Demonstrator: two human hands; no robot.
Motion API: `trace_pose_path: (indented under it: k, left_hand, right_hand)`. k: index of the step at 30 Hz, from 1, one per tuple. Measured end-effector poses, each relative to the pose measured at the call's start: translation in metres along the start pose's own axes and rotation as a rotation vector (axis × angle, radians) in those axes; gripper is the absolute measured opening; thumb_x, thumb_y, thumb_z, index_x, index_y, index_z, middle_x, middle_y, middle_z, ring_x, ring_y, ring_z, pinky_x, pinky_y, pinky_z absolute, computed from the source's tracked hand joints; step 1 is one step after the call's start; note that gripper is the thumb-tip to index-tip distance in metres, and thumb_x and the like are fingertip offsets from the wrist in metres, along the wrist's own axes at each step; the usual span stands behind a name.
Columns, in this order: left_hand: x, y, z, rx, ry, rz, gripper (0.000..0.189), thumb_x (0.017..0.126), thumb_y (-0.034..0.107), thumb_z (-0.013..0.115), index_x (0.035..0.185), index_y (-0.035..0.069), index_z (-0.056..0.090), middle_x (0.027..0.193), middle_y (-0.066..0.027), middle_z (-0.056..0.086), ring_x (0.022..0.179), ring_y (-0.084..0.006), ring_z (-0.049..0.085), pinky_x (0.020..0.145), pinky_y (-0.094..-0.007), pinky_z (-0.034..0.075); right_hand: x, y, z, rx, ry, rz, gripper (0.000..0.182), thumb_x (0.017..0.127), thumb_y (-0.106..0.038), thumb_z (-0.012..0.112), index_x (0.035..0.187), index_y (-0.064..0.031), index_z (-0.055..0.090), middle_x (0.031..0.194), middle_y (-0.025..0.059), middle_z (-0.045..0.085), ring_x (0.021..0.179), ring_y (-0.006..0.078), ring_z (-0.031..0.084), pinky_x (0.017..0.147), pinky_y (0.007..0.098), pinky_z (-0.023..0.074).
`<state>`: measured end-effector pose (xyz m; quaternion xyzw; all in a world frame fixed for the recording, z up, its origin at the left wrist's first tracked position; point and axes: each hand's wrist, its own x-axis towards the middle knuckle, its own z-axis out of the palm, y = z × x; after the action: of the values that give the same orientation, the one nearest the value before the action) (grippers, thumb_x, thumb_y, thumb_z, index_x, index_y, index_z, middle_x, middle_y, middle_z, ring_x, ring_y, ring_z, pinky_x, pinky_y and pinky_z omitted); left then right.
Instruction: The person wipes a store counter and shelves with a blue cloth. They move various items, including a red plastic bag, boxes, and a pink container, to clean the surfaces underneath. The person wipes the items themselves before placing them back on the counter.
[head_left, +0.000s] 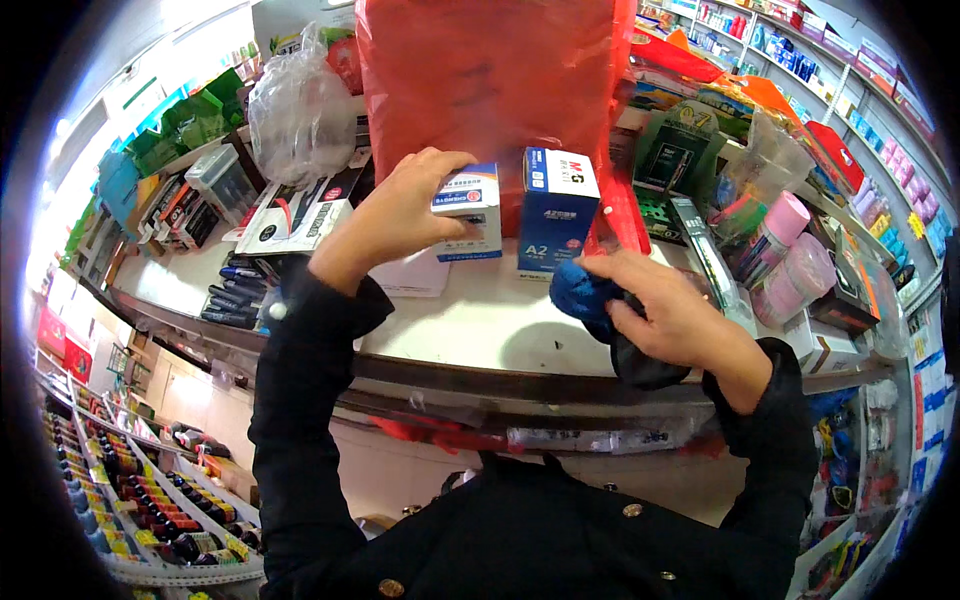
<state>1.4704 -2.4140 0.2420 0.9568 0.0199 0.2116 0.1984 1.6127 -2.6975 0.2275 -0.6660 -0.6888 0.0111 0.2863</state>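
Note:
My left hand (409, 206) grips a small white and blue cardboard box (476, 214), fingers over its top and thumb across its front. My right hand (664, 307) holds a bunched blue and black cloth (581, 291) just above the front of the white shelf (465, 330). Between the two hands a taller blue and white M&G carton (556, 217) stands upright on the shelf. Behind the boxes hangs a large red plastic sheet or bag (487, 82). White paper (412, 274) lies partly under my left hand.
On the left lie several dark marker pens (232, 296), a white box (296, 217) and a clear plastic bag (304, 112). To the right stand pink cylindrical containers (795, 277) and a long clear-fronted package (705, 251). Bottle shelves (165, 495) fill the lower left.

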Motion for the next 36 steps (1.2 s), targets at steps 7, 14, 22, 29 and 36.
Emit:
trace_pose_path:
  k: [7, 14, 22, 29, 36]
  left_hand:
    - [-0.046, 0.055, 0.013, -0.167, 0.229, 0.063, 0.103, 0.059, 0.005, 0.088, 0.145, 0.008, 0.032, 0.117, -0.0157, 0.055, 0.11, -0.0275, 0.056, 0.098, -0.0355, 0.044]
    - [-0.055, 0.038, 0.033, -0.26, 0.407, 0.157, 0.099, 0.06, 0.007, 0.087, 0.143, 0.002, 0.033, 0.116, -0.0189, 0.056, 0.108, -0.0352, 0.056, 0.095, -0.0393, 0.044]
    - [-0.076, -0.014, -0.021, -0.191, 0.455, -0.082, 0.08, 0.064, 0.01, 0.085, 0.134, 0.004, 0.047, 0.114, -0.0127, 0.055, 0.108, -0.0271, 0.056, 0.094, -0.0351, 0.046]
    - [-0.076, -0.039, -0.01, 0.101, 0.421, -0.045, 0.068, 0.072, 0.017, 0.081, 0.13, 0.003, 0.049, 0.119, -0.0145, 0.052, 0.115, -0.028, 0.051, 0.099, -0.0348, 0.041]
    - [-0.064, -0.052, -0.006, 0.163, 0.224, -0.077, 0.06, 0.07, 0.02, 0.079, 0.121, -0.001, 0.055, 0.124, -0.0192, 0.053, 0.117, -0.0346, 0.05, 0.101, -0.0384, 0.039]
  right_hand:
    - [0.053, -0.039, 0.01, -0.368, 0.441, -0.265, 0.048, 0.075, -0.002, 0.063, 0.123, -0.0022, 0.057, 0.111, 0.0185, 0.059, 0.098, 0.0338, 0.058, 0.084, 0.0394, 0.0497]
    - [0.081, -0.066, 0.017, -0.293, 0.1, -0.349, 0.036, 0.074, 0.001, 0.06, 0.11, -0.001, 0.061, 0.104, 0.0148, 0.063, 0.092, 0.0345, 0.058, 0.081, 0.0404, 0.0481]
    - [0.048, -0.028, -0.011, -0.049, -0.143, -0.206, 0.028, 0.078, -0.001, 0.054, 0.104, -0.0035, 0.064, 0.092, 0.0166, 0.063, 0.089, 0.0378, 0.059, 0.08, 0.0451, 0.0486]
    - [0.009, -0.003, 0.031, -0.364, -0.098, 0.132, 0.033, 0.078, -0.003, 0.06, 0.112, -0.0009, 0.058, 0.1, 0.0208, 0.061, 0.096, 0.0392, 0.058, 0.085, 0.0454, 0.0476]
    - [0.024, -0.011, 0.079, -0.145, -0.204, 0.088, 0.034, 0.085, -0.006, 0.058, 0.117, 0.0018, 0.053, 0.103, 0.0231, 0.06, 0.094, 0.0414, 0.059, 0.083, 0.047, 0.0477]
